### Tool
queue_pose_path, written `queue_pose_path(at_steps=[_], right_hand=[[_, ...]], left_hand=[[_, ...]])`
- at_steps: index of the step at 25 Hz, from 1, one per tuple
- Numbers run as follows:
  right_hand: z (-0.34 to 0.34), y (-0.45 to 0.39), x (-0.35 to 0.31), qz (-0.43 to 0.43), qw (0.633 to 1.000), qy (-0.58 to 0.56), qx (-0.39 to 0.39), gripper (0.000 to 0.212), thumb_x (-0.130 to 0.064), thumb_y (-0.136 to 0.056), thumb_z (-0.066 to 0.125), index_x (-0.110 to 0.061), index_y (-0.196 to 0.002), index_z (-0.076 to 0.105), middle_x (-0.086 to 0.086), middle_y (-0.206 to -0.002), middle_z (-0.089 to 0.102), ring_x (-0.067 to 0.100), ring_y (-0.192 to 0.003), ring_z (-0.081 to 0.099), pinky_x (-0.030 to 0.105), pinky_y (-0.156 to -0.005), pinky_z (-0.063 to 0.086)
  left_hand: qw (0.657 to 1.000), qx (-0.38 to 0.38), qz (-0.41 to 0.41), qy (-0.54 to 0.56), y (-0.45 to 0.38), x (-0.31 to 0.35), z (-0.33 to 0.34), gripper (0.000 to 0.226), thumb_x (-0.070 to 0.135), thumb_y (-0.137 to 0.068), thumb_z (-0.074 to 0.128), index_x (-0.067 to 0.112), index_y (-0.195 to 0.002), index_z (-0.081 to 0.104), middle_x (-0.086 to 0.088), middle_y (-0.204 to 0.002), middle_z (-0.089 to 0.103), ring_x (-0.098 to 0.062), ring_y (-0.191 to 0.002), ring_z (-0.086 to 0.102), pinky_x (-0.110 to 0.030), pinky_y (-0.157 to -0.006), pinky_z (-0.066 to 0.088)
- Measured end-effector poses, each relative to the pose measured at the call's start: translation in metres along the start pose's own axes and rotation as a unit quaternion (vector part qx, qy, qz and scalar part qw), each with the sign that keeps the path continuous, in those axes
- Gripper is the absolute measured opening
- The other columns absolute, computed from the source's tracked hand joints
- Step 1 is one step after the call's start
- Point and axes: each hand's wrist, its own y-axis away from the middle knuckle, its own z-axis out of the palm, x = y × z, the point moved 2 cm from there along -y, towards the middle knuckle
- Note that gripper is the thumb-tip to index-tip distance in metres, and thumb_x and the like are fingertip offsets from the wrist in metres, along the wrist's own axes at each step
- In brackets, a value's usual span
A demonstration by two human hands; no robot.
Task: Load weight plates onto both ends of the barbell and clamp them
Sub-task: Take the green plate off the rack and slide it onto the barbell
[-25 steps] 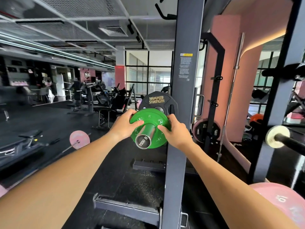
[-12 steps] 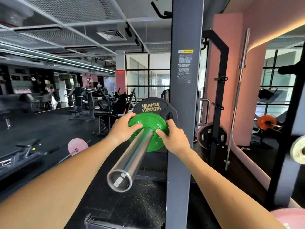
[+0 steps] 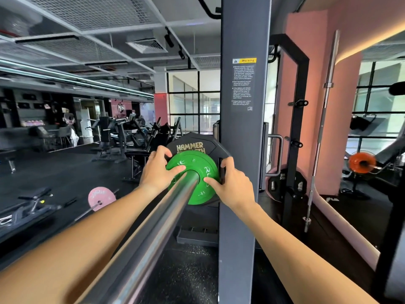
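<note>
A small green weight plate (image 3: 196,194) sits far down the chrome barbell sleeve (image 3: 153,233), pressed against a larger black plate (image 3: 190,142) lettered in gold. My left hand (image 3: 156,170) grips the green plate's left edge, thumb on its face. My right hand (image 3: 232,183) holds its right edge, fingers wrapped behind the rim. The sleeve runs from the plate toward the bottom of the frame, between my forearms. No clamp is visible.
A dark grey rack upright (image 3: 241,150) stands just right of the plates. Behind it are another black rack (image 3: 293,128), a stored black plate (image 3: 282,185) and an upright spare bar (image 3: 322,132). A pink-plated bar (image 3: 101,197) lies on the floor at left. Benches stand further back.
Both hands have slid the green plate from the sleeve's tip along the bar until it meets the black plate. Much more bare sleeve now shows toward me.
</note>
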Motion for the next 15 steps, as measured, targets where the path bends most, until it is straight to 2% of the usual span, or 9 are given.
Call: queue_pose_path(at_steps=[2, 5, 8, 11, 13, 15], right_hand=[[0.002, -0.006, 0.005, 0.021, 1.0, 0.009, -0.021, 0.057, -0.064, -0.083, 0.068, -0.028, -0.099, 0.026, -0.001, -0.077, 0.06, 0.034, -0.071, 0.059, 0.038, -0.06, 0.042], [0.005, -0.013, 0.005, 0.03, 0.998, 0.014, -0.047, 0.05, -0.056, -0.088, 0.068, -0.024, -0.098, 0.031, 0.004, -0.084, 0.064, 0.037, -0.079, 0.061, 0.038, -0.063, 0.042], [0.005, -0.013, -0.001, 0.037, 0.998, 0.003, -0.053, 0.043, -0.044, -0.09, 0.07, -0.02, -0.099, 0.036, 0.005, -0.085, 0.062, 0.037, -0.079, 0.059, 0.038, -0.062, 0.043], [-0.003, -0.009, -0.003, 0.039, 0.995, 0.025, -0.09, 0.03, -0.025, -0.091, 0.066, -0.02, -0.109, 0.042, 0.007, -0.096, 0.067, 0.034, -0.081, 0.057, 0.039, -0.068, 0.05], [-0.015, -0.001, -0.006, 0.05, 0.99, 0.018, -0.129, 0.037, -0.017, -0.088, 0.062, -0.023, -0.121, 0.046, 0.006, -0.104, 0.068, 0.033, -0.09, 0.06, 0.039, -0.075, 0.053], [-0.031, 0.01, -0.014, 0.057, 0.986, -0.004, -0.156, 0.048, -0.017, -0.086, 0.062, -0.027, -0.131, 0.049, 0.004, -0.103, 0.071, 0.031, -0.099, 0.063, 0.042, -0.083, 0.056]], left_hand=[[0.999, -0.006, -0.015, -0.028, -0.007, 0.003, 0.004, 0.045, 0.042, -0.08, 0.083, 0.019, -0.097, 0.047, -0.002, -0.09, 0.054, -0.026, -0.087, 0.052, -0.035, -0.071, 0.035], [0.999, -0.015, -0.024, -0.042, -0.013, 0.007, 0.006, 0.041, 0.042, -0.083, 0.081, 0.016, -0.094, 0.051, -0.001, -0.081, 0.057, -0.026, -0.083, 0.053, -0.035, -0.069, 0.035], [0.997, -0.054, -0.022, -0.042, -0.012, 0.008, 0.006, 0.032, 0.026, -0.084, 0.082, 0.012, -0.106, 0.064, -0.009, -0.098, 0.069, -0.024, -0.085, 0.061, -0.029, -0.079, 0.044], [0.989, -0.141, -0.034, -0.009, -0.002, 0.01, -0.001, 0.032, 0.009, -0.093, 0.07, 0.009, -0.125, 0.066, -0.015, -0.121, 0.069, -0.025, -0.103, 0.066, -0.022, -0.088, 0.045], [0.981, -0.183, -0.055, 0.032, 0.008, 0.015, -0.013, 0.037, 0.005, -0.099, 0.058, 0.01, -0.136, 0.061, -0.015, -0.133, 0.063, -0.024, -0.111, 0.063, -0.024, -0.081, 0.048], [0.977, -0.198, -0.056, 0.047, 0.019, 0.023, -0.029, 0.036, 0.008, -0.103, 0.053, 0.012, -0.138, 0.06, -0.011, -0.134, 0.061, -0.02, -0.106, 0.06, -0.02, -0.068, 0.047]])
